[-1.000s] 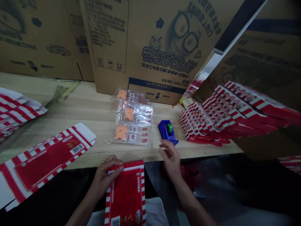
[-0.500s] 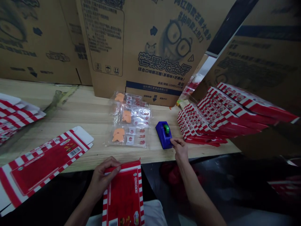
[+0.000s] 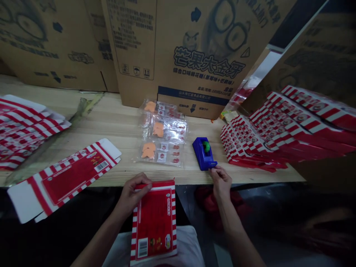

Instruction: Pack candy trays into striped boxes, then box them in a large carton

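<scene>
In my left hand is a red-and-white striped cardboard box, gripped at its upper left edge with the thumb on top. Its printed back with a barcode faces up, over my lap at the table's front edge. My right hand is pinched at the front, cutting end of a blue tape dispenser. A green core sits in the dispenser. Whatever is between the right fingertips is too small to make out. Clear packets with orange pieces lie behind the box.
A flat striped carton lies at the left, overhanging the table edge, near a pile of flat cartons. Stacked striped boxes stand at the right. A large brown carton rises behind the wooden table.
The view has shifted, so the table items appear further right and slightly higher. The held box shows more of its lower end. My right fingertips have moved slightly to the dispenser's near side.
</scene>
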The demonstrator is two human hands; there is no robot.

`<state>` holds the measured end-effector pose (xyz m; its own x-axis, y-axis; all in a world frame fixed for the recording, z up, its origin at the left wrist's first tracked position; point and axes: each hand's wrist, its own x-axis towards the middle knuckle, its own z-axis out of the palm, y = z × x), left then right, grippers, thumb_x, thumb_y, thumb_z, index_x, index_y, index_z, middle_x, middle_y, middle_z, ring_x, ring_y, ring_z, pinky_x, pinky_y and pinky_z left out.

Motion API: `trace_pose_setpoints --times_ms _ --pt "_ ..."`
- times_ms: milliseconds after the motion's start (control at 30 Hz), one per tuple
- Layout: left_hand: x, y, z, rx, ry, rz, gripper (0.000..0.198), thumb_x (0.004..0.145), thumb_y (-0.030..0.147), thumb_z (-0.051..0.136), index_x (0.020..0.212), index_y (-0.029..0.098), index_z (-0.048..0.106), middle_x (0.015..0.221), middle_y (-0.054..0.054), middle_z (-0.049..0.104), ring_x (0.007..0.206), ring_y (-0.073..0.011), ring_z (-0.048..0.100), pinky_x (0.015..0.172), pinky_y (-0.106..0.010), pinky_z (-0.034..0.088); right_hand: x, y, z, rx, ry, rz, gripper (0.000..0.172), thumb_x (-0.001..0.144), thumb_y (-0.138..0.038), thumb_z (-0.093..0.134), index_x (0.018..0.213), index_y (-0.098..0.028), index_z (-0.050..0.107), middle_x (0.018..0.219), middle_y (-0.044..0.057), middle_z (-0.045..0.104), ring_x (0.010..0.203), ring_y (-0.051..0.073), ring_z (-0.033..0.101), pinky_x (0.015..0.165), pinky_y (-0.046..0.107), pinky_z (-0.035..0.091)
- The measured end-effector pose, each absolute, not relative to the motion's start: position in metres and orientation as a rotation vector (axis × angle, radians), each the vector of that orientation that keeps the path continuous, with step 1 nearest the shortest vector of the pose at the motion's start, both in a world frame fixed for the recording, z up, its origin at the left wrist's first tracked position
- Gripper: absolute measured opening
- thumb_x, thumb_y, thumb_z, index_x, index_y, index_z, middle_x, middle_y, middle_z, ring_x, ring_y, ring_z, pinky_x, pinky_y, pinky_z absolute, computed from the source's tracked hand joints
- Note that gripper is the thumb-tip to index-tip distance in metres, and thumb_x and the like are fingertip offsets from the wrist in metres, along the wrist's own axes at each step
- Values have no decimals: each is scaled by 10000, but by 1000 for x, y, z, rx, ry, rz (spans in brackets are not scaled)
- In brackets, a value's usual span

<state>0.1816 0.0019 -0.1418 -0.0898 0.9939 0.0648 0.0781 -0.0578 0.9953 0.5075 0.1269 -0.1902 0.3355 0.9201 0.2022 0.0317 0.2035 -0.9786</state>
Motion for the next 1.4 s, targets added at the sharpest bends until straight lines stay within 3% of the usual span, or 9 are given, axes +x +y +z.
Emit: trace_pose_setpoints --times_ms 233,467,633,733,833,933,1167,1267,1400 --pt "190 6 -130 1283 1294 1236 199 841 315 591 717 160 600 774 -19 550 755 -157 528 708 -258 393 496 112 -145 -1143 -1115 1003 206 733 -359 724 694 -179 633 822 7 548 759 150 533 747 344 508" --pt "209 17 -120 1317 1225 1180 165 817 296 590 734 154 597 742 -7 564 731 -148 525 700 -253 393 401 144 -37 -286 -2789 1472 202 892 -280 568 750 -150 629 773 17 587 765 144 540 755 266 419" --pt "213 16 -119 1312 1229 1212 168 796 292 603 710 149 585 740 -16 585 734 -153 540 692 -258 402 354 141 -32 -154 -3318 998 131 832 -210 619 719 -145 630 772 25 588 749 150 537 670 239 374" --pt "211 13 -120 1299 1256 1225 178 798 301 603 704 152 582 731 -15 581 724 -152 537 660 -248 398 352 129 -39 -368 -3353 691 163 801 -284 683 731 -147 631 778 41 602 740 170 548 638 248 345" --pt "209 10 -119 1298 1264 1224 186 806 305 606 702 155 573 729 -9 566 715 -148 529 633 -237 392 358 121 -43 -563 -3262 700 280 754 -388 750 824 -145 630 794 47 630 733 178 558 624 252 330" --pt "208 8 -115 1347 1225 1240 166 820 287 608 722 154 586 746 -9 570 730 -149 539 659 -245 401 363 126 -51 -680 -3083 1033 400 701 -448 783 888 -137 617 736 14 625 681 155 541 598 241 327" --pt "212 -1 -99 1499 1117 1291 110 847 225 593 771 155 628 778 -28 594 762 -155 558 718 -273 409 370 149 -106 -565 -2270 2639 457 579 -505 812 682 -131 571 556 -78 512 485 59 414 477 190 293" --pt "210 -7 -95 1527 1079 1296 106 856 225 583 801 154 639 821 -48 606 803 -168 566 746 -290 417 372 149 -123 -600 -1974 2875 476 550 -512 817 678 -139 551 544 -76 521 431 57 418 440 185 288" --pt "209 -8 -93 1527 1113 1289 110 856 230 584 796 153 635 818 -49 595 802 -168 563 741 -287 418 368 153 -105 -510 -2190 2712 460 629 -537 774 656 -118 587 525 -70 499 449 49 386 454 185 270"
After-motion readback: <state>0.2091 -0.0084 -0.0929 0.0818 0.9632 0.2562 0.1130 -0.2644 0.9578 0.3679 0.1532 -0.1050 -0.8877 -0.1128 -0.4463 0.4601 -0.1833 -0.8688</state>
